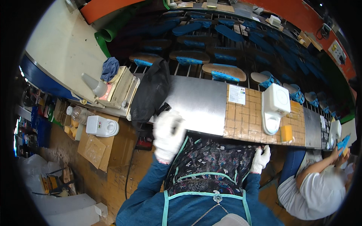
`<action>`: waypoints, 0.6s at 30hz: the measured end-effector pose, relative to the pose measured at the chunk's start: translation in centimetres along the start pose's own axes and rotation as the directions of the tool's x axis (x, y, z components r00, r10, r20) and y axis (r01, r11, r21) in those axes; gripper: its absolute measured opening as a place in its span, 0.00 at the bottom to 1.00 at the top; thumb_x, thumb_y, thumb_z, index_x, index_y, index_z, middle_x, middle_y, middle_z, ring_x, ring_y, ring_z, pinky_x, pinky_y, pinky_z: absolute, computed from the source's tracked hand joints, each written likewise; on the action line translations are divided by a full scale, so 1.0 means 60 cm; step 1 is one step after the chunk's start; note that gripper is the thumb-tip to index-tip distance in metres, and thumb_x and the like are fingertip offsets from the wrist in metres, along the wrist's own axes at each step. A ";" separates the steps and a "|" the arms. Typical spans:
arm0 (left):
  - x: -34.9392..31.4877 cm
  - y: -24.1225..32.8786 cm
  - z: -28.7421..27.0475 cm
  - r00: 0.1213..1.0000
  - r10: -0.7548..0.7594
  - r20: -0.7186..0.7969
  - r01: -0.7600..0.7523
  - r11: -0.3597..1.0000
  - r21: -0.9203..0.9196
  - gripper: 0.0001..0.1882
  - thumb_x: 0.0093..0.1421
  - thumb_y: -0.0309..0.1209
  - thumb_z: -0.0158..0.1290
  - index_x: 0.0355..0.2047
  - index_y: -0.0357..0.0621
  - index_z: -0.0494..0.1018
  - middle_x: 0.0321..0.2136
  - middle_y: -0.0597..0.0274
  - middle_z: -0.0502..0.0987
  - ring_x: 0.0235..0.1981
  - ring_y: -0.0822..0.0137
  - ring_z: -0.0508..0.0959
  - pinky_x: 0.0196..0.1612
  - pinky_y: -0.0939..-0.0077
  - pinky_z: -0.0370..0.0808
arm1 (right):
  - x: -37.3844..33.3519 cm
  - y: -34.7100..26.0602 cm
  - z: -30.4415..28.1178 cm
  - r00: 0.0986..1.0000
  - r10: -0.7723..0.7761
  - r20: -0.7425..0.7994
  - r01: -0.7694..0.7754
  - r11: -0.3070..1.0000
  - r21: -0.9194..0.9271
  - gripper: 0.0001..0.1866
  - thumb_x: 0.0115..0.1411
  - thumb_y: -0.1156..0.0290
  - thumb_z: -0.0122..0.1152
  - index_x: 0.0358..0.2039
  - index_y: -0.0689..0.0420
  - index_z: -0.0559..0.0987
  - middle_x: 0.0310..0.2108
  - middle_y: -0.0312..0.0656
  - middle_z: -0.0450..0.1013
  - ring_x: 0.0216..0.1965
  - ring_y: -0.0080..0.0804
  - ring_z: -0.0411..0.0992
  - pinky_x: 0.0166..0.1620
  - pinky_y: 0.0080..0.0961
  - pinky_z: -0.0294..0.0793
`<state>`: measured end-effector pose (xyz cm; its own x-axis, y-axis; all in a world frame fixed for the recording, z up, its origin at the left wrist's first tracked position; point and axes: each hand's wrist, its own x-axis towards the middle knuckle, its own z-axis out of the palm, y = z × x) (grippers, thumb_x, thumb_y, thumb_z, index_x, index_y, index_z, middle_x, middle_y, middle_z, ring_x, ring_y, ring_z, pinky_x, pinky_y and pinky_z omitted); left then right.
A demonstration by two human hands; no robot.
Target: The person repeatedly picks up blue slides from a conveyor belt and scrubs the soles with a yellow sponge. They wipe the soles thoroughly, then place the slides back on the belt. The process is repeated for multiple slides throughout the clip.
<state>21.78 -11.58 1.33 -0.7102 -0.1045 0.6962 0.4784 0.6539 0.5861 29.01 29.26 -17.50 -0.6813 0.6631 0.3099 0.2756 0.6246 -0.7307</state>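
Note:
My left hand (168, 136), in a white glove, is raised at the front edge of the metal worktop (200, 100). It is smeared by motion, so its fingers cannot be made out. Close beyond it a black mesh bag (152, 88) hangs over the worktop's edge. My right hand (261, 159), also gloved in white, is closed on the upper corner of a dark floral apron (211, 154) with mint-green trim. The apron is spread across my front, just below the worktop.
Sandal soles (224, 71) with blue pieces lie on a roller conveyor beyond the worktop. A white dispenser (276, 103) and yellow sponge (286, 133) stand on taped cardboard. Another white dispenser (102, 126) sits on a carton at left. A co-worker (316, 184) sits at right, holding a blue piece.

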 end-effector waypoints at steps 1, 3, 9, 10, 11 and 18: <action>0.020 -0.016 -0.010 0.998 -0.032 -0.050 0.037 0.994 0.103 0.10 0.51 0.21 0.64 0.34 0.40 0.77 0.36 0.55 0.79 0.38 0.57 0.79 0.45 0.68 0.76 | 0.004 -0.003 0.005 0.998 0.052 -0.023 -0.054 0.992 -0.115 0.14 0.52 0.71 0.67 0.38 0.62 0.78 0.36 0.51 0.75 0.40 0.46 0.72 0.48 0.40 0.72; 0.061 -0.053 -0.025 0.992 -0.050 -0.116 0.099 0.880 0.465 0.23 0.50 0.31 0.67 0.46 0.40 0.77 0.45 0.49 0.79 0.48 0.49 0.77 0.56 0.57 0.71 | 0.013 -0.007 0.013 0.998 0.060 0.004 -0.059 0.992 -0.114 0.18 0.50 0.68 0.66 0.40 0.63 0.78 0.40 0.54 0.75 0.45 0.52 0.71 0.52 0.44 0.70; 0.180 -0.183 -0.026 0.765 -0.635 0.109 0.389 0.589 0.709 0.61 0.44 0.69 0.64 0.71 0.48 0.57 0.64 0.39 0.67 0.65 0.45 0.68 0.68 0.52 0.60 | 0.013 -0.004 0.011 0.999 -0.040 0.018 0.043 0.986 -0.160 0.18 0.57 0.63 0.66 0.41 0.65 0.79 0.38 0.56 0.75 0.44 0.56 0.71 0.51 0.47 0.69; 0.194 -0.197 -0.020 0.717 -0.678 0.161 0.402 0.591 0.699 0.64 0.42 0.71 0.64 0.72 0.49 0.56 0.65 0.38 0.66 0.66 0.45 0.67 0.67 0.54 0.62 | 0.008 -0.002 0.008 1.000 -0.008 0.019 0.011 0.992 -0.126 0.15 0.54 0.65 0.67 0.34 0.64 0.77 0.34 0.54 0.72 0.41 0.55 0.69 0.47 0.48 0.68; 0.203 -0.205 -0.017 0.696 -0.693 0.190 0.400 0.593 0.699 0.67 0.40 0.72 0.64 0.73 0.48 0.54 0.66 0.38 0.65 0.67 0.44 0.66 0.66 0.57 0.65 | 0.006 0.000 0.006 1.000 -0.002 0.013 0.004 0.993 -0.119 0.14 0.52 0.66 0.66 0.31 0.64 0.75 0.32 0.53 0.71 0.39 0.53 0.68 0.46 0.47 0.67; 0.194 -0.160 0.008 0.652 -0.723 0.228 0.449 0.611 0.652 0.62 0.42 0.59 0.70 0.72 0.50 0.56 0.65 0.39 0.65 0.66 0.43 0.66 0.67 0.56 0.65 | 0.005 0.025 -0.011 0.997 0.075 0.020 -0.071 0.987 -0.143 0.14 0.47 0.67 0.66 0.31 0.61 0.74 0.34 0.50 0.72 0.40 0.51 0.69 0.46 0.46 0.68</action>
<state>8.65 -18.71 3.60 -0.9267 -0.3702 -0.0648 -0.3640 0.8410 0.4004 29.67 30.67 -18.13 -0.6722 0.6996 0.2424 0.4176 0.6285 -0.6562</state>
